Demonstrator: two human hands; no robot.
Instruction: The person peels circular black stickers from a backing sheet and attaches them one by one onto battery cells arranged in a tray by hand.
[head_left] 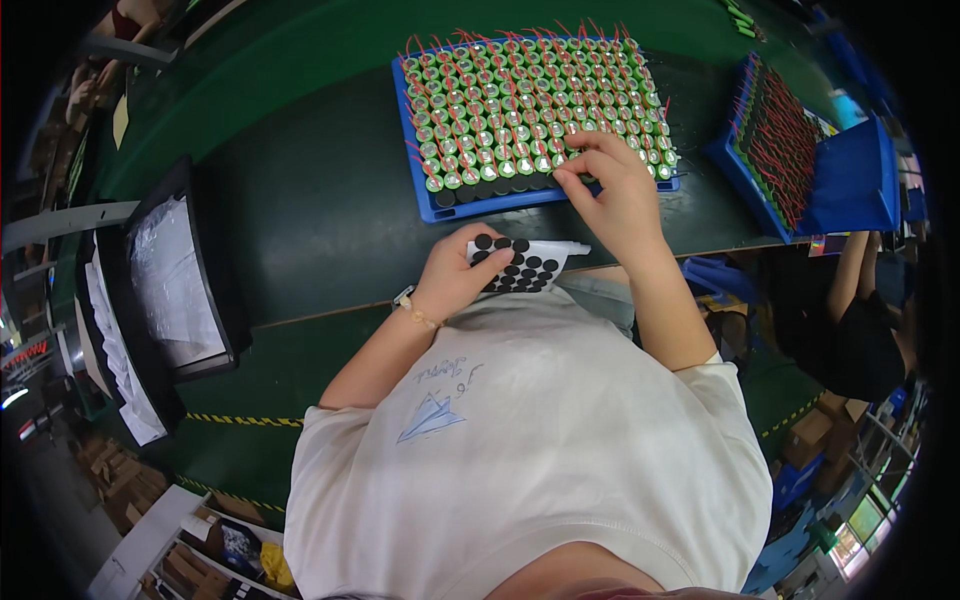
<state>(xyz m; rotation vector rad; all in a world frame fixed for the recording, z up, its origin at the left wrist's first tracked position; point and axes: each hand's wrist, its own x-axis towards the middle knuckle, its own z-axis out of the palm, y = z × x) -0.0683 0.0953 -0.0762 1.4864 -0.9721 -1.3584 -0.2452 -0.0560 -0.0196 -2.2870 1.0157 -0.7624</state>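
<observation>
A blue tray (500,208) full of upright green battery cells (500,110) with red wires lies on the dark table. Along its near edge, several cells are topped by black discs (467,194). Just in front of the tray, my left hand (455,272) grips a white sheet of round black stickers (541,264), the thumb lying over its face. My right hand (615,190) hovers at the near right of the tray, thumb and index finger pinched close above the nearest green cells. Whatever lies between those fingertips is too small to make out.
At the right, a second blue tray (745,165) of wired cells rests tilted against a blue bin (860,180). A black tray (180,270) with plastic-wrapped sheets stands at the left. Other people sit at the far left and at the right.
</observation>
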